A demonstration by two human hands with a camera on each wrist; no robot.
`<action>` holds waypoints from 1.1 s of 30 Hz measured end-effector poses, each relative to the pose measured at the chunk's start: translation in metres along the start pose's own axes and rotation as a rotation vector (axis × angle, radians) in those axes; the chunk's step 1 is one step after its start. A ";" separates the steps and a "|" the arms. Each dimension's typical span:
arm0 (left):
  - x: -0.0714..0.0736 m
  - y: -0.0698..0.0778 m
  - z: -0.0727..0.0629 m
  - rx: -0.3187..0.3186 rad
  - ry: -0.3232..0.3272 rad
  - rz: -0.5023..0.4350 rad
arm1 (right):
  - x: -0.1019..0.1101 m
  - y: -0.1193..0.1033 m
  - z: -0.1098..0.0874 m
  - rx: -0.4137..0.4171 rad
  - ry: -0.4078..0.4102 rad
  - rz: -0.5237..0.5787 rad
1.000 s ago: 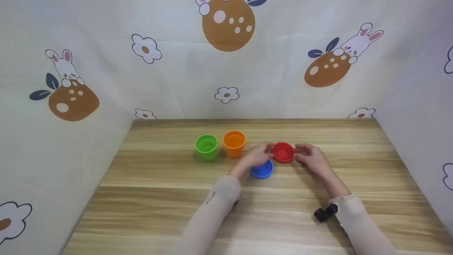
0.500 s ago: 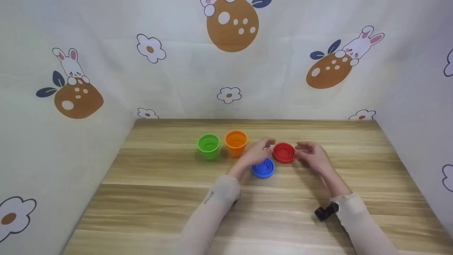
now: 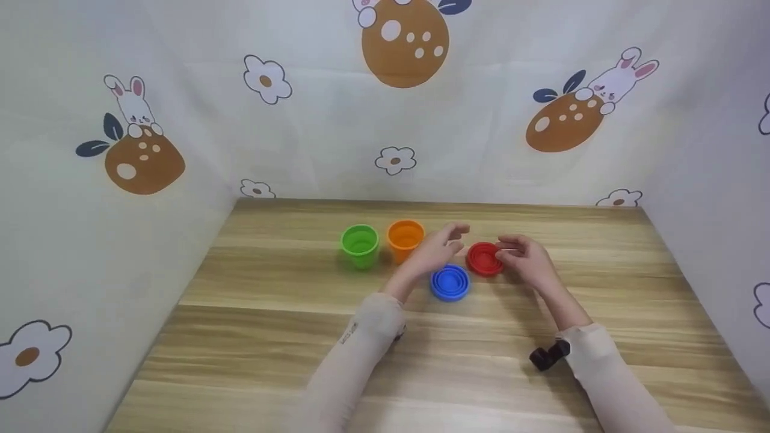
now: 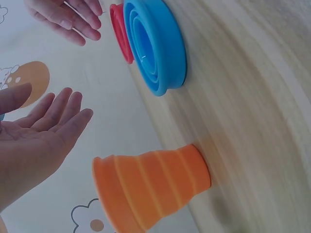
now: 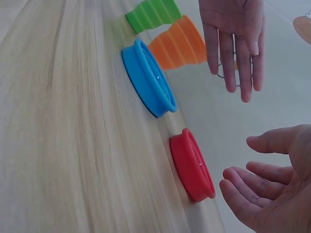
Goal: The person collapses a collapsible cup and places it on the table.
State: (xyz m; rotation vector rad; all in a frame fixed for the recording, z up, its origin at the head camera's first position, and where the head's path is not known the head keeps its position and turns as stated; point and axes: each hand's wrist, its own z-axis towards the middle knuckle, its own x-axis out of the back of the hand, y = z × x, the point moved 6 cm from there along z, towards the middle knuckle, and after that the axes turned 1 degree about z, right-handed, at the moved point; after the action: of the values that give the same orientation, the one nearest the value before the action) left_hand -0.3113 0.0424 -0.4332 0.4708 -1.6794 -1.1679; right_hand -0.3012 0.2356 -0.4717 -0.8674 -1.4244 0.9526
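Observation:
A red collapsible cup, folded flat, lies on the table towards the right. Just in front of it to the left is a blue collapsible cup, flattened as well. My right hand hovers beside the red cup with loosely bent fingers; the right wrist view shows a gap between them. Between the orange cup and the red one, my left hand is raised, fingers extended and holding nothing. The orange cup stands unfolded and upright, partly behind that hand in the head view. Left of it stands an unfolded green cup.
The wooden table reaches back to a patterned cloth wall, with more cloth on both sides. A black device is strapped at the right sleeve.
My left hand has risen and drawn away from the red cup, uncovering the blue cup. My right hand has lifted slightly. The cups keep their places; the head view has shifted a little.

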 end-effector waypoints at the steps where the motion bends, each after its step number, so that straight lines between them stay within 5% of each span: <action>1: 0.002 0.001 -0.001 -0.004 0.002 0.000 | -0.001 -0.001 0.001 0.006 0.001 0.000; 14: 0.035 0.002 -0.012 -0.074 0.141 -0.053 | -0.017 -0.008 0.006 0.048 0.042 0.049; 25: 0.068 -0.018 -0.026 -0.131 0.342 -0.112 | -0.039 -0.011 0.011 0.059 0.043 0.076; 33: 0.080 -0.029 -0.029 -0.160 0.393 -0.188 | -0.056 -0.021 0.019 0.066 0.026 0.115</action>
State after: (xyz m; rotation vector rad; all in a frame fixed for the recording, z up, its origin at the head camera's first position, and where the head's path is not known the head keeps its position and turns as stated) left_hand -0.3260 -0.0449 -0.4166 0.7183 -1.2146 -1.2403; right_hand -0.3160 0.1750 -0.4746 -0.9166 -1.3246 1.0651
